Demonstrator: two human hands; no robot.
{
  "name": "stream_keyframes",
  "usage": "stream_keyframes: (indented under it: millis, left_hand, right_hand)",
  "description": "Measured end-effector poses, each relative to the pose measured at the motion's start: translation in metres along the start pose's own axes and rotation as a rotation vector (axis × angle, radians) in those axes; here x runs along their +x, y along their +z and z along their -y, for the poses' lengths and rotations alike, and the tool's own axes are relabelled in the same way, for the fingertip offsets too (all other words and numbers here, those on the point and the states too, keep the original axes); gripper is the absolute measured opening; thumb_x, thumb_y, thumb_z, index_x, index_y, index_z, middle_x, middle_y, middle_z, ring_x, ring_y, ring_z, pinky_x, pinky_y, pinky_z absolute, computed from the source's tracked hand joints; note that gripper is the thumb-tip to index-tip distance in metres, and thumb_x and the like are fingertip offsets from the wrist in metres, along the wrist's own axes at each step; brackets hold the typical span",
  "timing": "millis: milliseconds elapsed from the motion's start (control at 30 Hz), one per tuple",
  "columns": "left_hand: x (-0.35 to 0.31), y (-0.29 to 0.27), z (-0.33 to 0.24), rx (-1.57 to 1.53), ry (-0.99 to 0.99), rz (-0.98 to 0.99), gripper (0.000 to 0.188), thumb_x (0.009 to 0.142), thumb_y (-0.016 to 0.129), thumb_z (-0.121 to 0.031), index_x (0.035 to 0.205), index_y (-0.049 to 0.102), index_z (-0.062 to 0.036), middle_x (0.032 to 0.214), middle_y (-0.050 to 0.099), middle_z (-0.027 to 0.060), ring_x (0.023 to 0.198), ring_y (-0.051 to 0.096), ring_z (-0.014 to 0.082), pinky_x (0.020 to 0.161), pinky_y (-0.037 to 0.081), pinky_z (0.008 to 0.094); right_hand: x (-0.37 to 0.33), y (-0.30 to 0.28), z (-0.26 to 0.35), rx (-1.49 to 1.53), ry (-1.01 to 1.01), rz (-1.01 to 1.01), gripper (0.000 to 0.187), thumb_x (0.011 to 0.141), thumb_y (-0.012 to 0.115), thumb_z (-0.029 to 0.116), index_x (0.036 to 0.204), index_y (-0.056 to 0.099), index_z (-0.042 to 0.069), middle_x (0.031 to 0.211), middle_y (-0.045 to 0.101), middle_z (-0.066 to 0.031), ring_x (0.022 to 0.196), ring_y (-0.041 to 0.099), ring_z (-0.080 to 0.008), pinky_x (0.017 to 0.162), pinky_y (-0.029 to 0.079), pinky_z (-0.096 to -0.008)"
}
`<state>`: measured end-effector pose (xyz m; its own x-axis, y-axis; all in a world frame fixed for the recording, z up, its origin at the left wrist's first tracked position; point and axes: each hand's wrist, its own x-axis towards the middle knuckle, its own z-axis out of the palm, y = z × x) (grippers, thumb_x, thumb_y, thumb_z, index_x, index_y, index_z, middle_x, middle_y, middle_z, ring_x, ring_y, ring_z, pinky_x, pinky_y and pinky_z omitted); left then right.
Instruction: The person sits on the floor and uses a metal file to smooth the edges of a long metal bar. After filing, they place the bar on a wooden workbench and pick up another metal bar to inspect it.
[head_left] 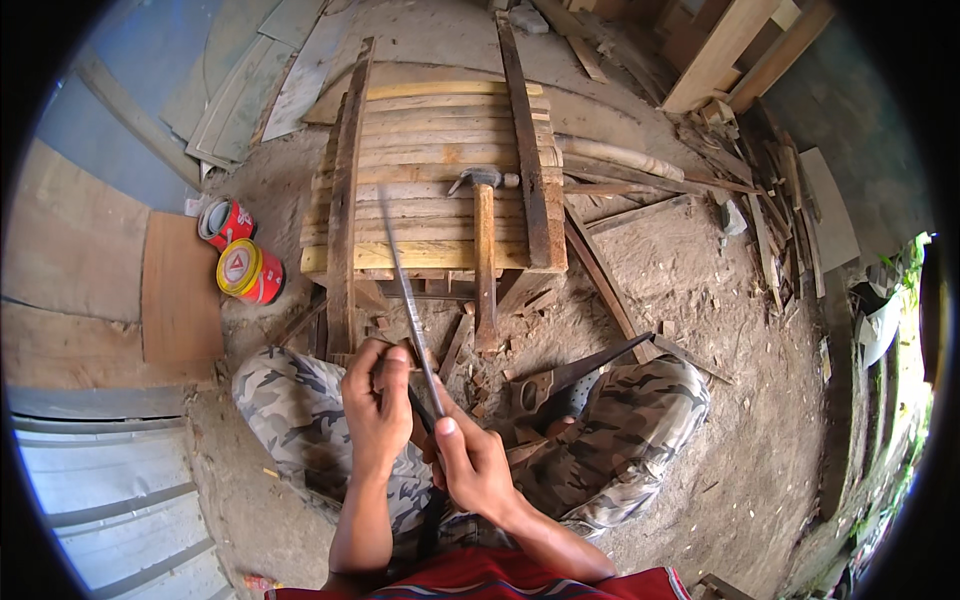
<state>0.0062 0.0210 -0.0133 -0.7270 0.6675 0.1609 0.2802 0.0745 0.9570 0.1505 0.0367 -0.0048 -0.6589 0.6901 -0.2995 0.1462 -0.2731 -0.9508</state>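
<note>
Bare earth floor [660, 270], littered with wood scraps [588, 58], spreads round a slatted bench [440, 155] crossed by two dark rails [530, 150]. I sit at its near edge with a long thin blade [408, 293] pointing away from me, its far end blurred over the bench, between the left rail and the hammer [485, 240]. My right hand [472, 462] is closed round the blade's near end, thumb laid along it; my left hand [378, 400] is curled close beside, and I cannot tell whether it pinches the dark strip [421, 408] between my hands or only rests by it. That closeness is my main worry: if the right grip slackens or the blade twists, it could nick my left fingers. Metal this long and slim would probably wobble under sideways pressure, too. The hammer's handle juts past the bench's near edge, so a knock from the blade might tip it off. Beside my right knee [650, 410] lies a handsaw [595, 368]; shifting that leg carelessly could press it against the teeth.
</note>
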Motion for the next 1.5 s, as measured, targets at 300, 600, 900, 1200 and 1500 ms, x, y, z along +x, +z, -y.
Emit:
stream_keyframes:
  millis: [300, 600, 900, 1200, 1500]
  left_hand:
    - [-0.001, 0.001, -0.003, -0.023, -0.063, 0.009, 0.022, 0.099, 0.056, -0.017, 0.083, 0.054, -0.0022, 0.069, 0.045, 0.0001, 0.064, 0.038, 0.0080, 0.057, 0.032, 0.0263]
    - [-0.001, 0.004, -0.006, 0.004, -0.026, 0.003, 0.023, 0.099, 0.057, -0.017, 0.083, 0.054, -0.0016, 0.069, 0.044, 0.0004, 0.064, 0.037, 0.0087, 0.057, 0.031, 0.0275]
    - [0.000, 0.003, -0.008, -0.045, -0.072, -0.007, 0.022, 0.099, 0.057, -0.016, 0.083, 0.054, -0.0012, 0.070, 0.045, 0.0000, 0.063, 0.037, 0.0082, 0.056, 0.031, 0.0267]
    - [0.000, 0.003, -0.006, -0.020, -0.056, -0.006, 0.023, 0.099, 0.056, -0.019, 0.084, 0.055, -0.0013, 0.070, 0.045, -0.0004, 0.062, 0.036, 0.0071, 0.055, 0.030, 0.0266]
    - [-0.009, 0.002, -0.005, 0.007, -0.008, -0.052, 0.022, 0.098, 0.056, -0.018, 0.083, 0.055, -0.0018, 0.069, 0.045, -0.0004, 0.063, 0.037, 0.0090, 0.057, 0.031, 0.0273]
  right_hand:
    - [-0.002, 0.003, 0.002, 0.020, -0.033, -0.018, 0.049, 0.109, 0.040, 0.027, 0.154, 0.038, 0.006, 0.060, 0.053, -0.0009, 0.052, 0.051, -0.0070, 0.053, 0.047, -0.0270]
    - [-0.008, 0.001, -0.003, 0.023, -0.174, -0.069, 0.050, 0.109, 0.044, 0.027, 0.153, 0.039, 0.006, 0.063, 0.055, -0.0009, 0.054, 0.053, -0.0079, 0.054, 0.047, -0.0268]
    - [-0.011, -0.004, 0.010, -0.010, -0.129, -0.060, 0.049, 0.108, 0.045, 0.021, 0.153, 0.039, 0.005, 0.063, 0.054, -0.0014, 0.055, 0.051, -0.0067, 0.055, 0.047, -0.0274]
    - [-0.011, -0.007, 0.003, 0.136, -0.213, -0.064, 0.049, 0.109, 0.043, 0.029, 0.154, 0.039, 0.008, 0.065, 0.055, 0.0005, 0.052, 0.053, -0.0070, 0.053, 0.047, -0.0270]
    - [-0.018, -0.008, 0.012, 0.069, -0.199, -0.045, 0.048, 0.109, 0.042, 0.026, 0.153, 0.040, 0.009, 0.064, 0.058, -0.0035, 0.055, 0.056, -0.0089, 0.058, 0.050, -0.0286]
